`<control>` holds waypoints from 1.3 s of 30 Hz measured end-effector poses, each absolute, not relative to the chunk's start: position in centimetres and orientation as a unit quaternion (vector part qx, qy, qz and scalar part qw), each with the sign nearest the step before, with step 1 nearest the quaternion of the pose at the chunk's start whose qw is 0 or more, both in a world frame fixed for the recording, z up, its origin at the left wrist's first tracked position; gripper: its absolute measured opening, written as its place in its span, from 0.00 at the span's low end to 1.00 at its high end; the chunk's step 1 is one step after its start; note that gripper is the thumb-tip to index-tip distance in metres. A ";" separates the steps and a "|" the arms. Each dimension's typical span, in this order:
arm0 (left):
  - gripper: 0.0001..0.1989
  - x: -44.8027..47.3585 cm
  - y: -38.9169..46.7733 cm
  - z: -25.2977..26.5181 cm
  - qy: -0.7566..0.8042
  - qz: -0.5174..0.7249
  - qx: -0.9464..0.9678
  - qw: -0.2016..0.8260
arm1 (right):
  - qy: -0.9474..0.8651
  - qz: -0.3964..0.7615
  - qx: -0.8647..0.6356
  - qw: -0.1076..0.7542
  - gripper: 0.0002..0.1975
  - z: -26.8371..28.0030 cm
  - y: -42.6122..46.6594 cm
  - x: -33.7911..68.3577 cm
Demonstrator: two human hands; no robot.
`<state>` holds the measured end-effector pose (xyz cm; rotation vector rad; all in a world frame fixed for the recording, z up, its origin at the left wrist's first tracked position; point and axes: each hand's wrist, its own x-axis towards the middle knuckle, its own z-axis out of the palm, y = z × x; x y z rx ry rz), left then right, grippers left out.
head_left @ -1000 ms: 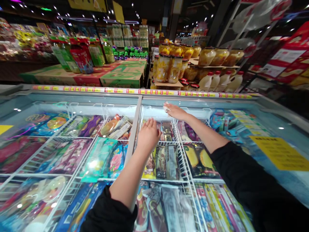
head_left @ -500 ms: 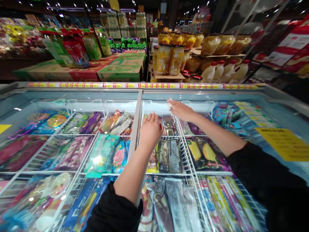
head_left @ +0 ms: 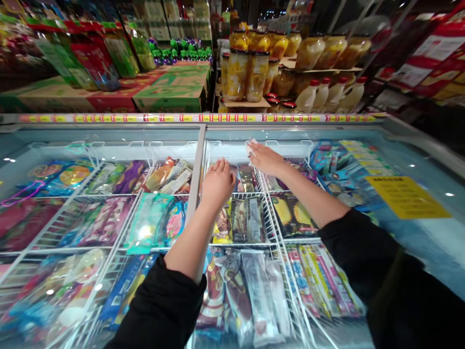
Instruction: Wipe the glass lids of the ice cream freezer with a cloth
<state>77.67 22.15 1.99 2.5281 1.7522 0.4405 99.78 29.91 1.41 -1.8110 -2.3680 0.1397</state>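
A crumpled white wipe (head_left: 250, 147) sits over the far part of the freezer's glass top (head_left: 327, 133), held at the fingertips of the right hand (head_left: 268, 160), which is closed on it. The left hand (head_left: 218, 183), well apart from the right, is loosely unfolded, palm down and fingers slightly bent, just beside the grey frame bar (head_left: 198, 162); whether its palm touches the glass is hard to tell. Below the glass, white wire baskets (head_left: 271, 218) hold wrapped frozen treats (head_left: 254, 291), and a yellow notice (head_left: 407, 196) lies to the right. A price strip (head_left: 225, 118) runs along the far edge; beyond it stand glass jars (head_left: 238, 77), red-capped jugs (head_left: 308, 99) and, to the left, drink bottles (head_left: 121, 53) on printed cartons (head_left: 174, 89).
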 end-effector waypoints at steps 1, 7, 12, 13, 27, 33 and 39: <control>0.26 77.7 22.2 1.9 0.561 0.145 0.815 0.018 | -0.807 0.050 -0.583 0.076 0.34 1.2 28.6 98.9; 0.24 77.7 22.3 1.4 0.557 0.173 0.812 0.013 | -0.808 0.059 -0.582 0.072 0.34 2.0 27.0 94.7; 0.21 77.7 21.3 2.2 0.560 0.175 0.810 -0.005 | -0.739 0.055 -0.668 0.069 0.34 2.8 25.7 96.2; 0.21 77.8 20.9 2.4 0.560 0.170 0.811 -0.010 | -0.736 0.050 -0.671 0.071 0.34 2.6 24.4 96.1; 0.26 73.6 7.9 0.7 0.512 0.129 0.849 0.013 | -0.751 0.075 -0.653 0.064 0.35 2.5 20.2 96.5; 0.26 73.8 8.5 0.4 0.507 0.149 0.848 0.019 | -0.798 0.042 -0.597 0.065 0.36 0.7 11.3 94.7; 0.26 73.6 8.9 0.1 0.498 0.147 0.854 0.027 | -0.802 0.065 -0.590 0.065 0.36 1.3 13.4 92.8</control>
